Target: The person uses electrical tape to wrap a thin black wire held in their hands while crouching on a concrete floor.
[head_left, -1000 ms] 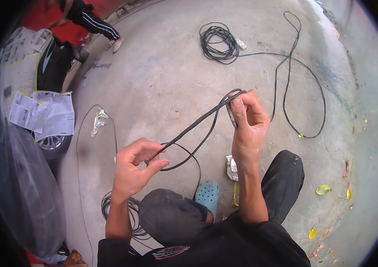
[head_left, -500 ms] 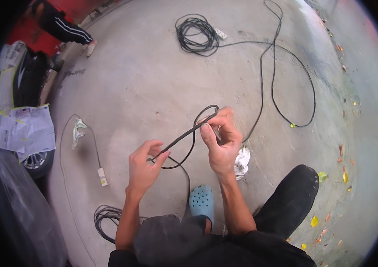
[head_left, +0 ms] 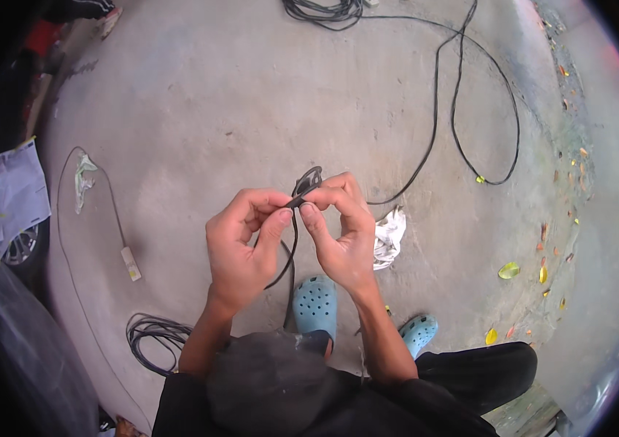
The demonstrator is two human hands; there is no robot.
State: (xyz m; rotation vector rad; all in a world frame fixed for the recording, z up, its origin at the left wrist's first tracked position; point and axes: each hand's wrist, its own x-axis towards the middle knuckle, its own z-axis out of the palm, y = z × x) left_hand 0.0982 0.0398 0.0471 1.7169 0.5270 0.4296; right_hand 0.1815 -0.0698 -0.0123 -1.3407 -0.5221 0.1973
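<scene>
A black cable [head_left: 294,251] is pinched between my two hands in the middle of the view, with small loops of it standing up above the fingertips. My left hand [head_left: 244,237] is closed on the cable, thumb against forefinger. Close beside it, my right hand [head_left: 344,237] pinches the same cable the same way, the fingertips of both nearly touching. From the hands the cable hangs toward the floor by my blue clog [head_left: 315,306]. The exact part in the fingers is partly hidden.
A coiled cable [head_left: 324,11] lies far ahead, its line looping right. Another coil [head_left: 156,339] lies near left. A white power strip [head_left: 130,264] on a thin cord and a white cloth [head_left: 389,238] lie on the concrete. Paper sheets [head_left: 14,193] cover something beside a wheel at left.
My hands have come together, the left moving up to the right, and the large cable loop between them has shrunk. The view has tilted nearer; my second clog now shows.
</scene>
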